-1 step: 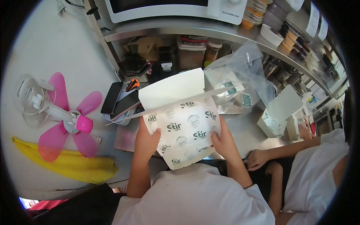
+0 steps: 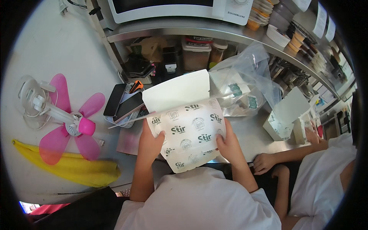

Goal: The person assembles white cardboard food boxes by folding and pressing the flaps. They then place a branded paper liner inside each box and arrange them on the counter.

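A white sheet of takeaway-box card (image 2: 191, 134) with green and grey print spans the space between my two hands at the middle of the view. Beyond its folded upper edge rises a plain white flap (image 2: 178, 92). My left hand (image 2: 151, 140) grips the left edge, thumb on the printed face and other fingers hidden behind. Along the right edge my right hand (image 2: 227, 142) holds it the same way. A clear plastic bag (image 2: 249, 73) with printed white card pieces lies just past it on the steel counter (image 2: 253, 134).
At left are a pink-bladed fan (image 2: 73, 124), a yellow cloth (image 2: 69, 166) and phones (image 2: 114, 100). A steel shelf (image 2: 165, 30) bearing a microwave oven (image 2: 176, 11) overhangs the counter. At right stands an open printed box (image 2: 280, 124), near another person's hand (image 2: 263, 163).
The thin upper edge of the card has shifted slightly at its right end. My hands stay almost in place, still gripping both sides.
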A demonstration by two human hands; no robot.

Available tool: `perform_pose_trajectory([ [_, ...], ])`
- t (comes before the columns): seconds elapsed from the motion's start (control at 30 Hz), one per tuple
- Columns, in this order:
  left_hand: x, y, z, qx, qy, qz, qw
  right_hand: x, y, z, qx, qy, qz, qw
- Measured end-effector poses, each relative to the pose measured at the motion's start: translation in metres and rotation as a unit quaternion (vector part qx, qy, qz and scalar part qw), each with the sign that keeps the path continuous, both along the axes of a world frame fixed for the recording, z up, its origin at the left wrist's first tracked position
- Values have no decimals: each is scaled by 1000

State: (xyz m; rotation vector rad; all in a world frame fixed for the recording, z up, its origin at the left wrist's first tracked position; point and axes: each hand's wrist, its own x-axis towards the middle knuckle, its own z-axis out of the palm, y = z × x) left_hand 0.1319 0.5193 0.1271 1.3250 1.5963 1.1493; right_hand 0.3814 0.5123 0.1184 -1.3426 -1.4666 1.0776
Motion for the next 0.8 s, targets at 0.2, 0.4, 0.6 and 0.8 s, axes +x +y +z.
perform_pose_trajectory([
  [0.2, -4, 1, 0, 68, -31, -46, 996, 14, 9, 6, -19, -13, 73, 997],
  [0.4, 11, -7, 13, 32, 5, -81, 996, 29, 44, 39, 64, 12, 98, 993],
  [0.6, 8, -5, 3, 125, 85, -114, 982, 22, 53, 37, 197, -104, 39, 974],
  [0.8, 3, -12, -1, 119, 103, -140, 978, 18, 54, 33, 179, -58, -4, 982],
])
